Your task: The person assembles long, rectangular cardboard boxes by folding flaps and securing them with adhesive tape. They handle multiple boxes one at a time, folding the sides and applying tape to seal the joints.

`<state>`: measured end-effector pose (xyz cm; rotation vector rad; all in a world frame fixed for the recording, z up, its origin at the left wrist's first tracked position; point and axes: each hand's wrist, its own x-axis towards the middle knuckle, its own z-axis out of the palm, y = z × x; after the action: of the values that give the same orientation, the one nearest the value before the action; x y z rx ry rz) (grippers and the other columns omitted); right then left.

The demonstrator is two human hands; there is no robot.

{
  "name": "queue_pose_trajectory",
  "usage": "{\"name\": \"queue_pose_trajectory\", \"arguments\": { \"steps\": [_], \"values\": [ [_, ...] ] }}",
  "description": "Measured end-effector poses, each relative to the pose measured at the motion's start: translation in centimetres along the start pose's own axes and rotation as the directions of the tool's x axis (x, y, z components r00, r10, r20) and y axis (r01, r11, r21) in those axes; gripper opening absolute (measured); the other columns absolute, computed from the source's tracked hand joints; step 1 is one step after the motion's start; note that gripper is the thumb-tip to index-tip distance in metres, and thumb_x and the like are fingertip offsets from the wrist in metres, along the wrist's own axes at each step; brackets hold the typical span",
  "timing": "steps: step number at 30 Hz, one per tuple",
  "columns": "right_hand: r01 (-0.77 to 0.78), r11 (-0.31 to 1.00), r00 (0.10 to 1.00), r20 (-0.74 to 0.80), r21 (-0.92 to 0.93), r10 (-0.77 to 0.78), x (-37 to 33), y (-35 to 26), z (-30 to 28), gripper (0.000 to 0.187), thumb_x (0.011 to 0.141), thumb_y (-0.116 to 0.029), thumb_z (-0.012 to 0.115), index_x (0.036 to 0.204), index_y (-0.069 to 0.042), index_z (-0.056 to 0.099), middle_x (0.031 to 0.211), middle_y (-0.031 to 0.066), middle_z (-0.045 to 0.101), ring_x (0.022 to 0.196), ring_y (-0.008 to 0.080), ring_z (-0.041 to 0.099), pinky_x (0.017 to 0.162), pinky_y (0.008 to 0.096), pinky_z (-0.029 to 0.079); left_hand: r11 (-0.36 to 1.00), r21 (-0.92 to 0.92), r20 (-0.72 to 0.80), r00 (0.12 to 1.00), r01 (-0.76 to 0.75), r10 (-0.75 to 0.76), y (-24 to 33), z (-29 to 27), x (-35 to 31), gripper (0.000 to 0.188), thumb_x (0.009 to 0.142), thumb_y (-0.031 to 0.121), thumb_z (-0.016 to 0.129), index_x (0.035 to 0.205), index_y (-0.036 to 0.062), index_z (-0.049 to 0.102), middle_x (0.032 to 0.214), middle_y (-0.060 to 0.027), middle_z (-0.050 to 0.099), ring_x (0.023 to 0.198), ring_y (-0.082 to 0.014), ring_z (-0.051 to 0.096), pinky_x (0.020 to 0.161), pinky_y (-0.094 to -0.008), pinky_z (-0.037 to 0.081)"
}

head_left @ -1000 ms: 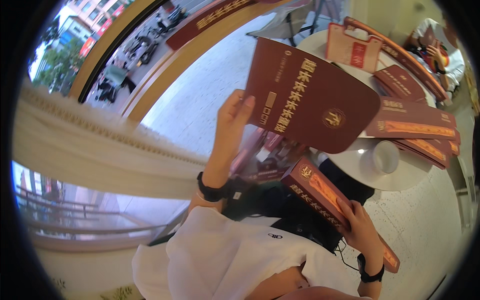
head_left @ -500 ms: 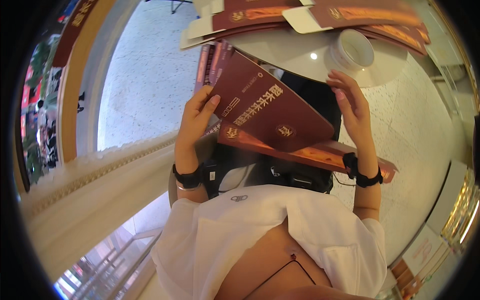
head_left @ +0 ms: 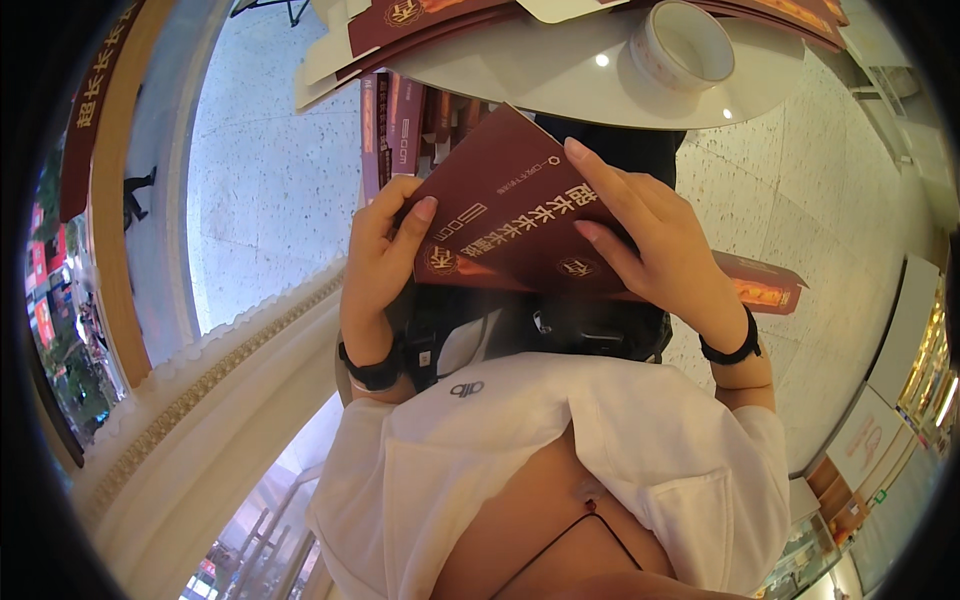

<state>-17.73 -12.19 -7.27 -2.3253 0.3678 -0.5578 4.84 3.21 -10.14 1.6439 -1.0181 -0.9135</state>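
A dark red cardboard carton (head_left: 510, 200) with gold print is tilted above my lap, its broad face toward me. My left hand (head_left: 378, 250) is closed on its left edge, thumb on the printed face and fingers mostly behind. On the carton's right part rests my right hand (head_left: 670, 235), with the thumb against the face and the index finger by the upper edge; its other fingers are partly hidden. Beneath lies another long red carton (head_left: 768, 290) with an orange picture, its right end showing past my right wrist.
A round white table (head_left: 540, 75) stands ahead, bearing a white cup (head_left: 682, 48) and a stack of flat red cartons (head_left: 440, 28). More cartons (head_left: 385, 120) stand upright below its left side. A pale curtain-like cloth (head_left: 215, 370) hangs at my left.
My right hand has come in leftward from beside the carton onto its face. The held carton has shifted slightly left and turned. The view has moved, so the table sits higher.
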Motion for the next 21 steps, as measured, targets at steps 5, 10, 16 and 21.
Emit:
{"name": "queue_pose_trajectory", "arguments": {
  "steps": [5, 10, 16, 21],
  "values": [
    [0.056, 0.997, 0.995, -0.084, 0.06, -0.05, -0.3, -0.3, 0.1, 0.062, 0.073, 0.003, 0.066, 0.132, -0.01, 0.048, 0.122, 0.0131, 0.056, 0.093, 0.0296, 0.06, 0.078, 0.0353, 0.051, 0.996, 0.082, -0.036, 0.999, 0.023, -0.02, 1.1, 0.7, -0.5, 0.022, 0.094, 0.018, 0.054, 0.108, 0.0018, 0.059, 0.088, -0.0077, 0.063, 0.079, -0.0124, 0.055, 0.074, -0.0251, 0.044],
    [0.058, 0.995, 0.998, -0.037, 0.084, -0.055, -0.6, -0.6, -0.2, 0.061, 0.073, 0.006, 0.067, 0.13, -0.006, 0.049, 0.126, 0.0158, 0.054, 0.102, 0.0309, 0.06, 0.081, 0.0328, 0.051, 0.812, 0.54, -0.038, 0.957, -0.221, 0.286, 3.2, 2.2, 0.1, 0.07, 0.073, 0.025, 0.074, 0.132, 0.0041, 0.043, 0.115, -0.0142, 0.058, 0.101, -0.0301, 0.056, 0.089, -0.0385, 0.042],
    [-0.245, 0.749, 0.969, 0.168, 0.616, 0.179, -0.7, -2.1, -1.0, 0.045, 0.093, -0.016, 0.05, 0.135, -0.002, 0.04, 0.128, 0.0152, 0.052, 0.108, 0.0231, 0.057, 0.093, 0.0314, 0.043, 0.735, 0.551, -0.022, 0.874, -0.395, 0.486, 4.5, 5.9, 1.0, 0.115, 0.047, 0.04, 0.087, 0.139, 0.0009, 0.03, 0.13, -0.0164, 0.045, 0.115, -0.0382, 0.044, 0.098, -0.0464, 0.034],
    [-0.354, 0.356, 0.934, 0.305, 0.865, 0.187, -0.1, -1.5, -1.0, 0.045, 0.102, -0.029, 0.034, 0.136, -0.001, 0.037, 0.124, 0.0135, 0.052, 0.115, 0.0177, 0.049, 0.1, 0.0306, 0.037, 0.671, 0.543, 0.061, 0.821, -0.505, 0.568, 4.4, 6.0, 1.3, 0.115, 0.047, 0.038, 0.088, 0.139, 0.0039, 0.029, 0.127, -0.0162, 0.043, 0.115, -0.0381, 0.043, 0.099, -0.0501, 0.032]
  ]
}}
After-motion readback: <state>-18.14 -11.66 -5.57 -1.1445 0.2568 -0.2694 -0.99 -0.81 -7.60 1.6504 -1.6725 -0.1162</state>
